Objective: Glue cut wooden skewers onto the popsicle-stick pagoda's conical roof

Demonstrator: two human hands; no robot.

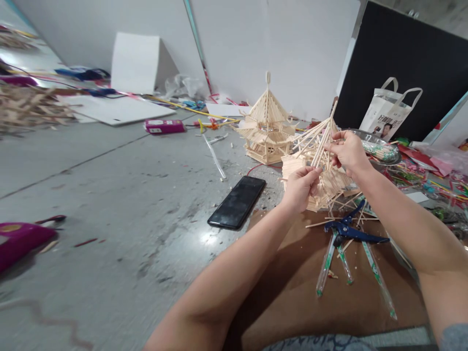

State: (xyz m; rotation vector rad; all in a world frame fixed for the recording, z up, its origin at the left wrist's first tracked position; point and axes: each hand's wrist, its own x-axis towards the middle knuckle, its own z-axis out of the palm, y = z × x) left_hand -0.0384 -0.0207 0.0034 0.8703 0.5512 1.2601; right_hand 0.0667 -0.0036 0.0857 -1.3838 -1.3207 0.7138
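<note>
Stick roof frame (321,165), unfinished, held between both hands above brown board (292,273); left hand (302,187) pinches its lower edge, right hand (349,151) pinches one slanted stick near apex. Advice: steady base, seat stick gently. Blue cutters (351,231) below fingertips

Grey concrete floor (109,204), scuffed and dusty, bearing: black phone (237,202), face up, taken as landmark; finished stick pagoda (266,124) behind the phone; clear plastic strip (215,157) between phone and pagoda, to the left; magenta box (164,126) further left and behind; white board (120,109) beyond that box; heap of wooden sticks (29,109) far left; magenta object (18,241) left and nearer than the phone; brown cardboard sheet (292,287) touching the phone's right edge, carrying blue cutters (347,231) and wrapped chopsticks (378,280)
</note>
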